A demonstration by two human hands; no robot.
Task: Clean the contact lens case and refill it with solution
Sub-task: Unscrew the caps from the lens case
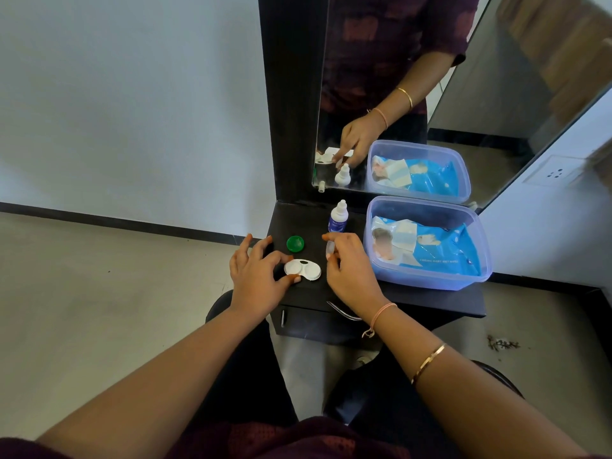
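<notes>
The white contact lens case [303,269] lies flat on the dark dresser top [414,299], both wells showing. My left hand [256,276] grips its left end between thumb and forefinger. My right hand [347,266] hovers just right of the case and pinches a small clear cap [329,248] in its fingertips. A green round lid [295,243] rests behind the case. The white solution bottle [337,217] stands upright, uncapped, behind my right hand.
A clear plastic tub [477,246] holding a blue wet-wipes pack [440,250] fills the right side of the top. A mirror [430,94] rises at the back. Drawer handles [344,313] sit below the front edge. Floor lies to the left.
</notes>
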